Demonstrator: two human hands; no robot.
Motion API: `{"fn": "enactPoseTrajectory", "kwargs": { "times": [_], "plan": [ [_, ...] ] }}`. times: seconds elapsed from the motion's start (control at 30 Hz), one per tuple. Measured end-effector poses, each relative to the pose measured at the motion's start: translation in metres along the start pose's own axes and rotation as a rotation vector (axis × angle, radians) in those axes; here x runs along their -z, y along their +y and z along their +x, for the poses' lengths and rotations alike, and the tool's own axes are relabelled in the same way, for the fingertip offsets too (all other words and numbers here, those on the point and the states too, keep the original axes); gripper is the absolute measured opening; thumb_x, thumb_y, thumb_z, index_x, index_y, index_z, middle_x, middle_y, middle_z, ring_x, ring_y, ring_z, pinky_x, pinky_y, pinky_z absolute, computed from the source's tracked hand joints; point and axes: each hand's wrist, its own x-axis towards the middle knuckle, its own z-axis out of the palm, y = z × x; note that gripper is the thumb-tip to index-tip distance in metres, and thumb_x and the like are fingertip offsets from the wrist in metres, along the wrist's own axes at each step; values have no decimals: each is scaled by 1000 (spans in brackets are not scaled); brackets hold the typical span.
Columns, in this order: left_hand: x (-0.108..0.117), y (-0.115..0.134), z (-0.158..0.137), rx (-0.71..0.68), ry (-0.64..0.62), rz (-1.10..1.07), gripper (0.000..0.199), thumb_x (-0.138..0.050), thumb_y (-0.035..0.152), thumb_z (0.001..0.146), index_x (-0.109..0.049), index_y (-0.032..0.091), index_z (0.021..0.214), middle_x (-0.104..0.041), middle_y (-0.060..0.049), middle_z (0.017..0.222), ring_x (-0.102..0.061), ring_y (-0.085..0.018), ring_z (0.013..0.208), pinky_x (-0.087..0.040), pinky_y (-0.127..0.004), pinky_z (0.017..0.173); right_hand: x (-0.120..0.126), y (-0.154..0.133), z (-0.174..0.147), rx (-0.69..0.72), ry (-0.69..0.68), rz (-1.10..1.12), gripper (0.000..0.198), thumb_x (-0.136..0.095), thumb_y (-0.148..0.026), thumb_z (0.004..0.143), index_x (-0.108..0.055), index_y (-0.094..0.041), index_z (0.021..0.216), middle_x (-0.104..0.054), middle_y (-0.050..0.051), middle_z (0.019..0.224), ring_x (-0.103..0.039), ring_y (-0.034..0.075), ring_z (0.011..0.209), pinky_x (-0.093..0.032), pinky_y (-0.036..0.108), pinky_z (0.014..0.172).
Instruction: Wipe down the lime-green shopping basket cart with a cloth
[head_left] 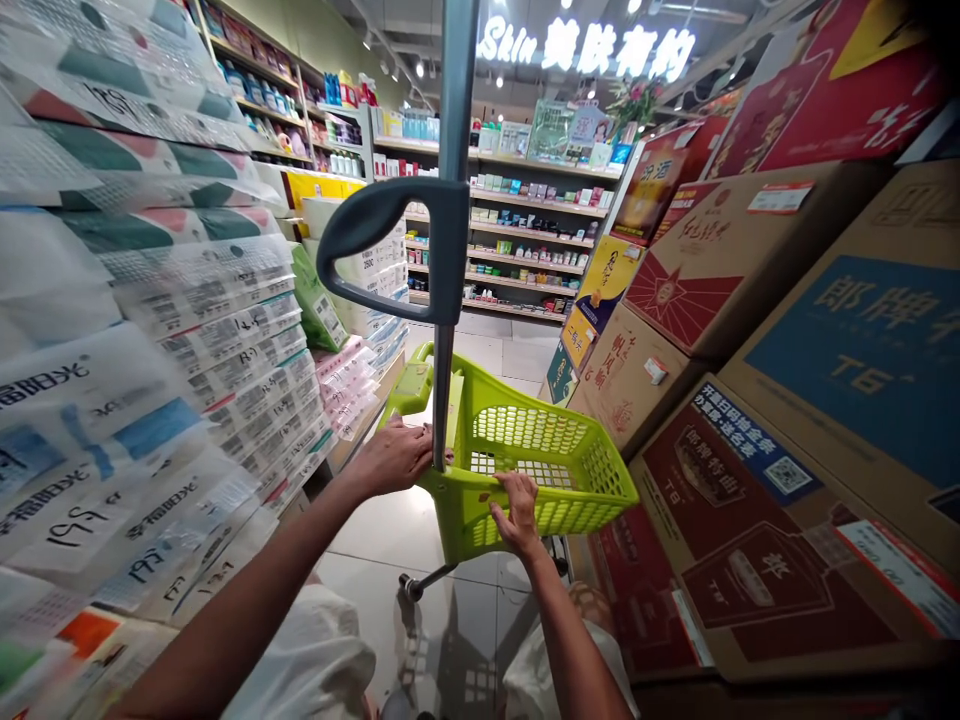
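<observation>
Basket (469,517): apparently being steadied
Left hand (394,457): curled round basket's pole (443,395)
Right hand (517,512): gripping basket's near side
Next move: even pressure, presumably

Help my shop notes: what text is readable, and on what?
"Skin 美肤有约": lit sign
"郎牌特", cut off: blue-printed carton
"T6": blue-printed carton
"郎牌特曲": dark red box
"T6": dark red box
"开盖扫码抽金条": blue label
"二锅头": yellow box
"幸福阳光": paper pack
Other print, price tags and handwritten numbers: too small, blurred or unclear.
</observation>
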Motion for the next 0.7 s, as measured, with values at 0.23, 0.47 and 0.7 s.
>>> {"fn": "enactPoseTrajectory", "kwargs": {
  "times": [0.23, 0.47, 0.7],
  "plan": [
    [-99, 37, -50, 296, 907, 35, 26, -60, 46, 93, -71, 25, 82, -67, -9, 81, -66, -27, 88, -49, -51, 97, 6, 1, -5, 1, 47, 20, 41, -47, -20, 72, -59, -23, 111, -61, 5, 102, -53, 27, 101, -37, 44, 99],
    [-136, 33, -69, 390, 999, -84, 51, -64, 71, 78, -48, 27, 57, -43, -1, 55, -55, -25, 65, -53, -54, 82, 17, 9, -7, -60, 44, 83, 37, -44, -21, 67, -59, -24, 101, -61, 5, 96, -54, 27, 99, -38, 44, 97],
    [-78, 52, -30, 601, 1186, -373, 34, -47, 48, 101, -55, 20, 117, -61, -12, 110, -60, -27, 111, -47, -51, 106, 24, 8, 5, -119, 64, 159, 27, -40, -25, 70, -59, -23, 89, -59, 4, 88, -52, 27, 98, -38, 41, 93]
  ]
}}
